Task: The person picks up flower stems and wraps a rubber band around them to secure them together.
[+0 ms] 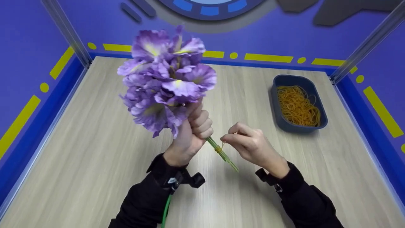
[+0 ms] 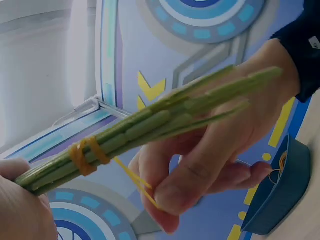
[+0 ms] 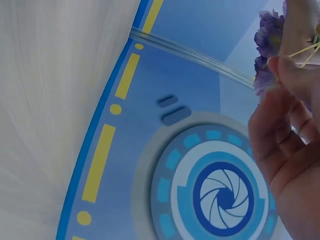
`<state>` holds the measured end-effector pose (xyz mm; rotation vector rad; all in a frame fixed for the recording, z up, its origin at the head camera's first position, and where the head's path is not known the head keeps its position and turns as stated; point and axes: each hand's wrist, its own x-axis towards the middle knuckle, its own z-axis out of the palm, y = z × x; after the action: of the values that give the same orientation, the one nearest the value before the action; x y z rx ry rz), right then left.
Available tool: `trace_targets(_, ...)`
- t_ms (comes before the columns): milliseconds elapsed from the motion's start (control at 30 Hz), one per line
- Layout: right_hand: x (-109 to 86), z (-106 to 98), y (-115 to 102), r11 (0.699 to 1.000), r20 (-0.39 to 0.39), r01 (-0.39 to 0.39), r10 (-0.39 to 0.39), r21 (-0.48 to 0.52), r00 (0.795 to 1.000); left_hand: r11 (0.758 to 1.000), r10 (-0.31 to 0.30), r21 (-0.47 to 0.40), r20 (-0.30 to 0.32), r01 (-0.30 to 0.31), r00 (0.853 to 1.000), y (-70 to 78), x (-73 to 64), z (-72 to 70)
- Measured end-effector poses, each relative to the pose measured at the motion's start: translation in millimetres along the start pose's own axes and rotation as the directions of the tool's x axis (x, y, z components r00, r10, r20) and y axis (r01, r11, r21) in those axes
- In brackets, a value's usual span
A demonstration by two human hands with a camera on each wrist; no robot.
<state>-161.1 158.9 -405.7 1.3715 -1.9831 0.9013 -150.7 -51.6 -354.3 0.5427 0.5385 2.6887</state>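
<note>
- A person's left hand (image 1: 193, 131) grips a bunch of purple flowers (image 1: 166, 79) by the green stems (image 1: 221, 153), fingers curled tight around them just below the blooms, holding the bunch above the table (image 1: 95, 152).
- The stems slant down and to the right out of the fist, ending in mid-air between the 2 hands.
- A yellow rubber band (image 2: 87, 155) is wrapped around the stems just below the fist; the left wrist view shows several turns bunched together.
- The right hand (image 1: 250, 144) pinches a stretched strand of the same band between thumb and fingertips, pulling it taut away from the stems; the other fingers are loosely curled.
- A dark blue bin (image 1: 297, 126) full of orange-yellow rubber bands (image 1: 297, 106) sits on the table to the right, well apart from both hands.
- Black sleeves (image 1: 145, 199) cover both forearms, with a camera mount at each wrist.
- Blue walls (image 1: 259, 31) with yellow dashes enclose the table.
</note>
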Motion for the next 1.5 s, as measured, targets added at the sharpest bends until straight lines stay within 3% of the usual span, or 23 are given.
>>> trace_targets(100,0.0,1.5,-1.2,0.996,-0.05,0.001,0.003,0.089,0.999,0.998,-0.015,-0.069,-0.011,0.014,1.0,3.3,1.0,2.8)
trace_targets(200,0.1,-1.9,-1.6,0.981,-0.083,-0.04,0.056,0.189,0.995,0.996,-0.036,-0.081,0.009,0.036,0.999,4.8,1.2,3.5)
trace_targets(333,-0.5,-10.4,-3.0,0.93,-0.04,-0.125,0.147,0.347,0.988,0.998,-0.039,-0.043,0.04,0.041,0.998,5.9,1.8,2.8)
trace_targets(400,0.0,-14.5,-4.1,0.915,-0.017,-0.142,0.161,0.379,0.987,0.999,-0.032,-0.028,0.056,0.033,0.998,6.4,2.4,1.3)
trace_targets(500,1.1,-20.0,-4.2,0.922,-0.012,-0.132,0.147,0.365,0.989,0.999,-0.029,-0.039,0.076,0.032,0.997,7.6,3.5,0.0)
trace_targets(600,1.7,-21.5,-1.0,0.948,-0.045,-0.091,0.109,0.304,0.993,0.998,-0.034,-0.054,0.069,0.037,0.997,9.0,3.5,1.5)
trace_targets(733,-0.5,-9.0,6.7,0.977,-0.087,-0.017,0.037,0.212,0.996,0.99,-0.041,-0.131,0.043,0.047,0.998,10.1,2.1,4.0)
trace_targets(800,-2.6,3.7,9.1,0.98,-0.084,0.009,0.008,0.199,0.996,0.979,-0.006,-0.201,0.024,0.011,1.0,10.6,1.6,4.3)
trace_targets(900,-6.7,26.5,6.6,0.963,-0.053,-0.015,0.03,0.27,0.998,0.951,0.099,-0.292,-0.024,-0.101,0.995,11.2,2.0,2.2)
trace_targets(1000,-12.1,45.3,-5.5,0.936,0.002,-0.077,0.081,0.344,0.997,0.921,0.214,-0.317,-0.078,-0.228,0.974,11.0,3.2,-2.9)
trace_targets(1133,-17.4,57.9,-28.5,0.924,0.059,-0.121,0.107,0.364,0.993,0.893,0.321,-0.299,-0.103,-0.337,0.941,11.4,4.6,-10.6)
trace_targets(1333,-15.0,55.4,-51.4,0.936,0.081,-0.183,0.166,0.3,0.983,0.861,0.425,-0.292,-0.036,-0.416,0.905,14.1,6.8,-16.4)
trace_targets(1500,-9.5,43.7,-60.6,0.982,0.047,-0.13,0.125,0.139,0.991,0.872,0.454,-0.241,0.07,-0.427,0.888,10.6,9.4,-22.3)
